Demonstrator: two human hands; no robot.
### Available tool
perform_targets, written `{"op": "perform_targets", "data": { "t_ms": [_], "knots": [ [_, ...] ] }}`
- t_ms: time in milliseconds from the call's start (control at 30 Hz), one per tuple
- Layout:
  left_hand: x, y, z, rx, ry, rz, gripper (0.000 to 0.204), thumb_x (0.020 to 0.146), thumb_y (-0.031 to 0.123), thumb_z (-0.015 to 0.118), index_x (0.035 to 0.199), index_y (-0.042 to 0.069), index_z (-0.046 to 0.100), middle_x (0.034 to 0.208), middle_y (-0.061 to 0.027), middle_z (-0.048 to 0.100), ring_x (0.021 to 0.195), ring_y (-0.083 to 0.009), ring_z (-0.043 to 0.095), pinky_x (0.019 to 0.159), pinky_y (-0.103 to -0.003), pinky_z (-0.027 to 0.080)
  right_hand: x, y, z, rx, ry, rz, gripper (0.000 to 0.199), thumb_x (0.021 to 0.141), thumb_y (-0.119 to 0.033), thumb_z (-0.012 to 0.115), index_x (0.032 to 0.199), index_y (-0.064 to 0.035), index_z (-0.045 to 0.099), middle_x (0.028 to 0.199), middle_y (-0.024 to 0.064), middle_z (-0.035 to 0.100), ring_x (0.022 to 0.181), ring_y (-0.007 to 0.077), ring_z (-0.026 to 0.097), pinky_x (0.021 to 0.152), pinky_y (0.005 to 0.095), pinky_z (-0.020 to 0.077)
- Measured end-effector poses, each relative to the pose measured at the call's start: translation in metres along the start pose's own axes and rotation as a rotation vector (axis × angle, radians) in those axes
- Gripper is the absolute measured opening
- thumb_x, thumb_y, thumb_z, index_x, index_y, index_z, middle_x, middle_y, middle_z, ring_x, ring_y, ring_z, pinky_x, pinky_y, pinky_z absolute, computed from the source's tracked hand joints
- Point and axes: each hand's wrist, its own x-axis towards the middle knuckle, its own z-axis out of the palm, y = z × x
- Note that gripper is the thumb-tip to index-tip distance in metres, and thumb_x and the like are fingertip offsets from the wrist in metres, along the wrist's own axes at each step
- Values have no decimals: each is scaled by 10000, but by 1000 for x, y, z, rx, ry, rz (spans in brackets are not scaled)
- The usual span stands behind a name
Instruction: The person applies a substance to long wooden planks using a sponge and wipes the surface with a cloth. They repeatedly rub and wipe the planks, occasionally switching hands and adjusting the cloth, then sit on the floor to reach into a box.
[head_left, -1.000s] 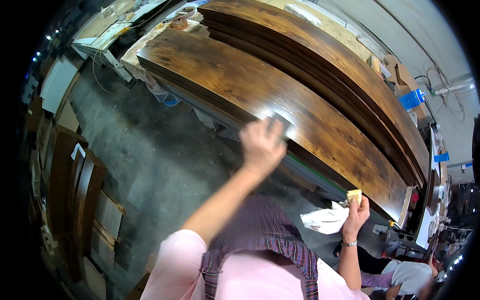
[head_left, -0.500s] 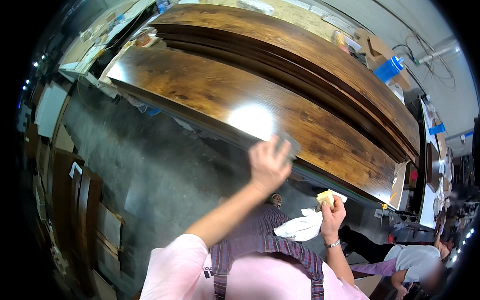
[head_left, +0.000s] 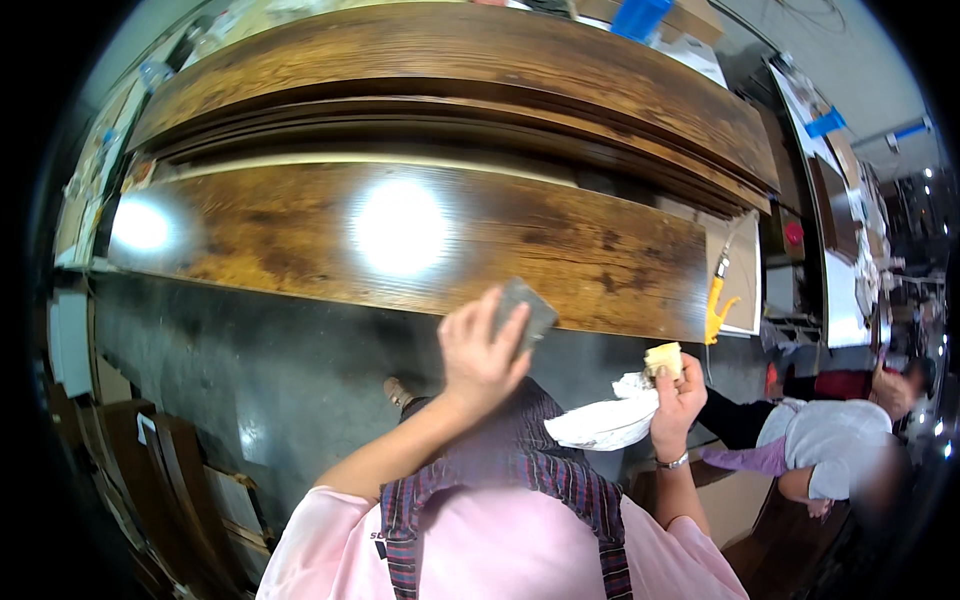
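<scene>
My left hand [head_left: 480, 350] is closed around a flat grey pad, like a sanding sponge [head_left: 528, 318]. The pad rests at the near edge of a long brown wood-grain board [head_left: 270, 225], right of its middle. In my right hand [head_left: 682, 408], just off the board's near right corner, a small yellow block like a piece of sponge [head_left: 663, 359] is pinched between thumb and fingers. A crumpled white cloth [head_left: 603, 422] hangs from that same hand. Bright light reflects off the board's glossy face.
Behind lies a stack of similar boards [head_left: 450, 45]. A yellow air blow gun [head_left: 715, 312] hangs by the board's right end. At lower right a co-worker in a grey shirt [head_left: 835, 445] bends over. More brown boards [head_left: 185, 470] stand at lower left.
The view has turned, so the board lies more level across it. My left hand has shifted with the grey pad along the near edge; the right hand still holds the yellow piece and cloth.
</scene>
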Motion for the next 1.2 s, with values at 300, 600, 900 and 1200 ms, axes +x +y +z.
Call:
{"op": "perform_targets", "data": {
  "t_ms": [300,600,900,1200],
  "knots": [
    [45,151,133,-339,-135,463,509,733,155,668,1232,61,645,1333,-223,542,1107,-353,553,950,-478,462,-34,-16,-99,-91,406,18,198,970,-44,539,1148,38,570,982,73,651,789,103,597,711,231,488],
    [67,209,154,-398,-295,660,420,806,141,597,1192,-17,640,1322,-253,528,1166,-365,521,1021,-445,422,-57,2,-131,-71,511,-9,201,983,-37,512,1165,35,558,1006,97,648,817,120,609,731,248,501],
    [66,181,124,-306,-285,679,429,805,159,606,1212,33,657,1323,-235,533,1155,-358,519,1008,-468,407,-6,7,-120,-10,454,-149,211,955,27,524,1161,69,553,1000,118,655,809,120,621,733,253,513],
    [66,141,100,-143,-259,638,479,801,253,655,1256,104,644,1346,-200,529,1152,-318,539,972,-474,411,29,2,-95,-9,345,-200,231,956,9,550,1177,77,549,1026,113,643,881,133,622,775,261,515]
  ]
}}
